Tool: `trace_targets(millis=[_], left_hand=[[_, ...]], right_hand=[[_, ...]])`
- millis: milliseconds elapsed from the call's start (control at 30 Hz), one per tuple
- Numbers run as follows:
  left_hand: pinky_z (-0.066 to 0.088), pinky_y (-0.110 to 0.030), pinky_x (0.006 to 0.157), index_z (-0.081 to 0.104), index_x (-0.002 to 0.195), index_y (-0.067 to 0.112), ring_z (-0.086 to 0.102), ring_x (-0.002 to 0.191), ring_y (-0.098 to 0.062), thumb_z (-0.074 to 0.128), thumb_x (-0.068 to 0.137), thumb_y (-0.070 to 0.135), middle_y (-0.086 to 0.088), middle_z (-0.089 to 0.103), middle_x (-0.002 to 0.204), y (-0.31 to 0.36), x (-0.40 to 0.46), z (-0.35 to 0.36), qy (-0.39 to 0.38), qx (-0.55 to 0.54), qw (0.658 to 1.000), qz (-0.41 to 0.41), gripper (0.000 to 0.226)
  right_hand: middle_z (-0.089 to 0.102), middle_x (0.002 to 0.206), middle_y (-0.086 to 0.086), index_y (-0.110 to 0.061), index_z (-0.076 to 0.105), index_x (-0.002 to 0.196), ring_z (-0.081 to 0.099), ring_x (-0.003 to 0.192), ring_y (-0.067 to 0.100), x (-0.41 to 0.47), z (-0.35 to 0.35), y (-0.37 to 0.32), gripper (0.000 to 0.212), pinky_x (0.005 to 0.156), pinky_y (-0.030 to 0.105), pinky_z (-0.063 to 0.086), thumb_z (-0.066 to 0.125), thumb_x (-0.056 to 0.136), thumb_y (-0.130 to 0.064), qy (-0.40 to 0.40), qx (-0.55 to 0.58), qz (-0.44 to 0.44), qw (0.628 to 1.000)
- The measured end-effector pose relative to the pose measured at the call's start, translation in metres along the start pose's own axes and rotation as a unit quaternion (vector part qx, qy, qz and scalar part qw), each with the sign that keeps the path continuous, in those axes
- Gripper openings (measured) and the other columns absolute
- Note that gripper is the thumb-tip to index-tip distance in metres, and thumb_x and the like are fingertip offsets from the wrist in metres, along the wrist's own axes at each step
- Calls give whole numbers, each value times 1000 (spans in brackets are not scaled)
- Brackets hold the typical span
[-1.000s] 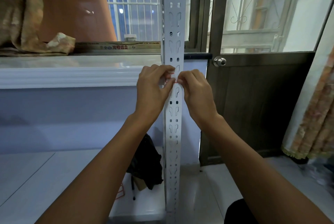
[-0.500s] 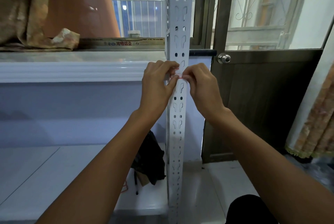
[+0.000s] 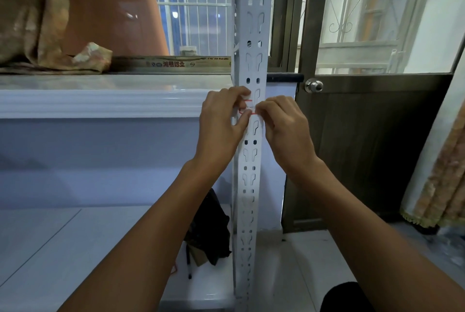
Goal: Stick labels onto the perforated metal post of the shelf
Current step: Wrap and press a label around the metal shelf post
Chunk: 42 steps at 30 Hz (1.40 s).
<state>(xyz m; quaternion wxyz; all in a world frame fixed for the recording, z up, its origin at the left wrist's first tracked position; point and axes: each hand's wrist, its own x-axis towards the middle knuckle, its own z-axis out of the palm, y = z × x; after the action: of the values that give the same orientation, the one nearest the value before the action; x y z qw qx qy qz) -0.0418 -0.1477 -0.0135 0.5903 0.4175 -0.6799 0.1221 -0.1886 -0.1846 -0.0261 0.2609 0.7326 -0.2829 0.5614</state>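
Both forearms are reaching forward from the bottom of the view and meeting at the post. The left hand (image 3: 221, 120) is curling its fingers round the left edge of the perforated metal post (image 3: 253, 181), thumb angling up toward the middle of the front face. The right hand (image 3: 284, 125) is pinching in from the right side, fingertips closing on a small white label (image 3: 247, 106) with a red border. The label is lying flat against the post's front face between the two grips, mostly hidden by fingers, so only its red edges are showing. Both grips are clamped on it, one at each end.

The post is running straight up and down, its long axis vertical, while the label is lying crosswise over it. Both hands are about equally near; the label is sitting directly between thumb tips, so the likely next move is pressing inward and smoothing sideways across the slots.

Behind the post, a white ledge (image 3: 100, 100) is spanning the left, and a dark door (image 3: 372, 148) with a round knob (image 3: 313, 85) is standing to the right.
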Motion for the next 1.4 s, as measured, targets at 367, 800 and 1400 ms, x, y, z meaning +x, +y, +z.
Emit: trace_targets(millis=[367, 800, 1400], left_hand=[[49, -40, 87, 69, 108, 15, 53, 99, -17, 71, 90, 16, 2, 67, 95, -6, -2, 5, 17, 21, 999, 29, 19], [43, -25, 89, 71, 101, 16, 50, 99, -13, 71, 91, 15, 4, 66, 97, -8, -2, 5, 22, 54, 997, 52, 10], [54, -34, 76, 66, 123, 11, 55, 104, -21, 62, 95, 8, -4, 59, 113, 1, -13, -5, -84, 153, 978, 116, 29]], right_hand=[[60, 93, 10, -3, 61, 98, 58, 79, 22, 8, 9, -13, 9, 71, 38, 55, 62, 96, -11, -40, 22, 107, 993], [63, 103, 6, -5, 64, 107, 60, 88, 13, -7, -6, -4, 10, 79, 26, 53, 61, 100, -12, -47, 82, 106, 990], [66, 93, 12, -2, 69, 103, 62, 83, 25, 3, -17, -14, 11, 73, 41, 55, 60, 98, -3, -72, 27, 65, 995]])
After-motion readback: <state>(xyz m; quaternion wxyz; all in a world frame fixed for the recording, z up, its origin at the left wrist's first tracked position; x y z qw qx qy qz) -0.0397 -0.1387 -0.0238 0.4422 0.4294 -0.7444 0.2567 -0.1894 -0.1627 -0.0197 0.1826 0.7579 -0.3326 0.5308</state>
